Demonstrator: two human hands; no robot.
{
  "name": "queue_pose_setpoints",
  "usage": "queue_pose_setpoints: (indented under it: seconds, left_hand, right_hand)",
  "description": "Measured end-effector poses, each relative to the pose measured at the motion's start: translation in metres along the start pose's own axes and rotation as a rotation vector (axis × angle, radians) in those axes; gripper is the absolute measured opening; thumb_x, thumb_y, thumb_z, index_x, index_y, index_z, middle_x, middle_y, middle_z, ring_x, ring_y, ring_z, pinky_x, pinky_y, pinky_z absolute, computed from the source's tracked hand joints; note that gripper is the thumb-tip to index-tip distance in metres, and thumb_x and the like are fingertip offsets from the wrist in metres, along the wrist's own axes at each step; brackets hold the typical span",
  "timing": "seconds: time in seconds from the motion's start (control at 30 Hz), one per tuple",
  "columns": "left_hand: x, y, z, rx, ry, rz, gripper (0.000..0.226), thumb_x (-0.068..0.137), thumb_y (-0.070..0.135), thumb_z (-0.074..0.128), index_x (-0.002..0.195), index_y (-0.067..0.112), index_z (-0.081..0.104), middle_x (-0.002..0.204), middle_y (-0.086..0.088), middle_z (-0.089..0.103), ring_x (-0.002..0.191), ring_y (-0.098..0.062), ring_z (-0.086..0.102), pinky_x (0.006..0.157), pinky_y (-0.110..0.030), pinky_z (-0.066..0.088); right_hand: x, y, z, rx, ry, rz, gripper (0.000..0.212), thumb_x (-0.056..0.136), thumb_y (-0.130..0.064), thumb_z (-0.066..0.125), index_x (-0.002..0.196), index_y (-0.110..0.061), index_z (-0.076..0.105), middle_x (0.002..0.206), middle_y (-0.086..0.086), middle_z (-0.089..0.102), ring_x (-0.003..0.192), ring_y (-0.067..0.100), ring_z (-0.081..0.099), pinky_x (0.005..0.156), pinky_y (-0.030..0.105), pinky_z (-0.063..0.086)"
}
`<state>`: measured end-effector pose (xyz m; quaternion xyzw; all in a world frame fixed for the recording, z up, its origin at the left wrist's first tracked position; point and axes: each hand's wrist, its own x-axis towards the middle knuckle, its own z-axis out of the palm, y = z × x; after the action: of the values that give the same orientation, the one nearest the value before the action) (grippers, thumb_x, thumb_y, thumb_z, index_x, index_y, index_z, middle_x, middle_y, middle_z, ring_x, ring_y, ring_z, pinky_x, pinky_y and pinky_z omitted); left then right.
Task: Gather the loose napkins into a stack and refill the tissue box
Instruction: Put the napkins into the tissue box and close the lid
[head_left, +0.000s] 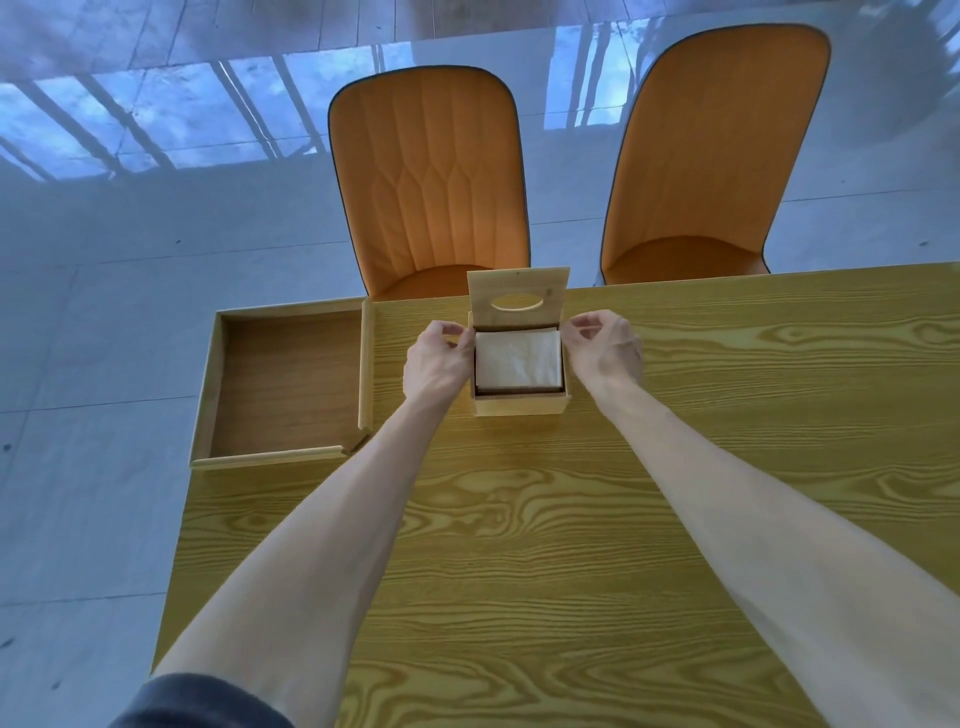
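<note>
1. While the fingertips of the left hand (438, 364) curl in at the left rim of the tissue box (519, 402), thumb and forefinger pinch together just at the edge of the napkin stack (518, 361); whether they grip a napkin corner or only touch the rim cannot be told.
2. The right hand (605, 348) mirrors it at the right rim, thumb and forefinger drawn close in a pinch beside the stack's far right corner, the other fingers loosely bent; what they grasp, if anything, cannot be made out.
3. The white napkins lie flat inside the open wooden box, filling it nearly from wall to wall, their top just below the rim.
4. The box's lid (518, 298), with an oval slot, stands upright at the far side.
5. Both bare forearms reach out over the wood-grain table (519, 545); a dark sleeve (202, 701) shows at the left arm's near end.
6. A shallow wooden tray (283, 382) sits to the left of the box, overhanging the table's left edge.
7. Two orange chairs (431, 182) stand beyond the table on a glossy tiled floor (78, 312).
</note>
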<state>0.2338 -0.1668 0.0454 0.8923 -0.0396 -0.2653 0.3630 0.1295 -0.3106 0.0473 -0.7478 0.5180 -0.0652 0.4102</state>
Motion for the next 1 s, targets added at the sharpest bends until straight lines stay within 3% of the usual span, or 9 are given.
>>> queue_pose_setpoints:
  seconds: [0.1, 0.17, 0.27, 0.37, 0.47, 0.67, 1.0]
  left_hand:
    - [0.004, 0.018, -0.013, -0.23, -0.049, -0.195, 0.059, 0.095, 0.061, 0.04, 0.126, 0.015, 0.06, 0.109, -0.006, 0.069, 0.095, -0.025, 0.067, 0.082, -0.042, 0.056]
    - [0.006, 0.03, -0.021, -0.348, -0.104, -0.293, 0.074, 0.091, 0.071, 0.036, 0.135, 0.014, 0.055, 0.112, -0.008, 0.066, 0.1, -0.028, 0.064, 0.079, -0.042, 0.051]
    - [0.006, 0.038, -0.029, -0.375, -0.21, -0.339, 0.089, 0.082, 0.08, 0.041, 0.144, 0.016, 0.046, 0.131, -0.014, 0.06, 0.117, -0.035, 0.059, 0.09, -0.048, 0.047]
    - [0.003, 0.039, -0.032, -0.404, -0.278, -0.363, 0.091, 0.08, 0.08, 0.046, 0.147, 0.018, 0.041, 0.138, -0.015, 0.056, 0.123, -0.037, 0.055, 0.094, -0.05, 0.045]
    - [0.001, 0.038, -0.031, -0.421, -0.299, -0.363, 0.091, 0.079, 0.08, 0.047, 0.148, 0.02, 0.04, 0.141, -0.014, 0.054, 0.124, -0.037, 0.055, 0.092, -0.05, 0.043]
    - [-0.007, 0.036, -0.032, -0.401, -0.341, -0.347, 0.094, 0.076, 0.081, 0.05, 0.15, 0.026, 0.036, 0.145, -0.014, 0.051, 0.129, -0.039, 0.051, 0.103, -0.059, 0.038]
    - [-0.023, 0.025, -0.033, -0.407, -0.341, -0.281, 0.079, 0.085, 0.065, 0.051, 0.151, 0.025, 0.034, 0.146, -0.013, 0.05, 0.129, -0.039, 0.05, 0.109, -0.056, 0.035]
  right_hand:
    - [0.004, -0.016, -0.009, 0.177, -0.057, 0.144, 0.053, 0.098, -0.054, 0.046, 0.116, -0.007, 0.064, 0.107, 0.011, 0.071, 0.095, 0.025, 0.067, 0.084, 0.046, 0.058]
    - [0.005, -0.03, -0.016, 0.304, -0.127, 0.209, 0.074, 0.098, -0.063, 0.036, 0.125, 0.001, 0.061, 0.111, 0.017, 0.068, 0.102, 0.031, 0.067, 0.086, 0.048, 0.058]
    - [0.005, -0.042, -0.021, 0.379, -0.202, 0.274, 0.091, 0.089, -0.076, 0.035, 0.135, 0.001, 0.052, 0.131, 0.022, 0.06, 0.121, 0.038, 0.059, 0.1, 0.053, 0.05]
    - [0.002, -0.047, -0.021, 0.395, -0.266, 0.305, 0.089, 0.082, -0.08, 0.046, 0.135, -0.01, 0.054, 0.132, 0.016, 0.059, 0.113, 0.031, 0.06, 0.092, 0.046, 0.05]
    - [0.004, -0.047, -0.02, 0.434, -0.29, 0.334, 0.091, 0.08, -0.077, 0.054, 0.144, -0.012, 0.047, 0.142, 0.014, 0.052, 0.126, 0.033, 0.052, 0.104, 0.054, 0.042]
    - [-0.002, -0.038, -0.023, 0.436, -0.296, 0.323, 0.089, 0.081, -0.075, 0.054, 0.144, -0.013, 0.047, 0.14, 0.012, 0.054, 0.124, 0.034, 0.054, 0.105, 0.053, 0.041]
    - [-0.022, -0.019, -0.032, 0.415, -0.359, 0.228, 0.08, 0.085, -0.069, 0.056, 0.145, -0.018, 0.045, 0.145, 0.008, 0.052, 0.12, 0.029, 0.057, 0.108, 0.051, 0.04]
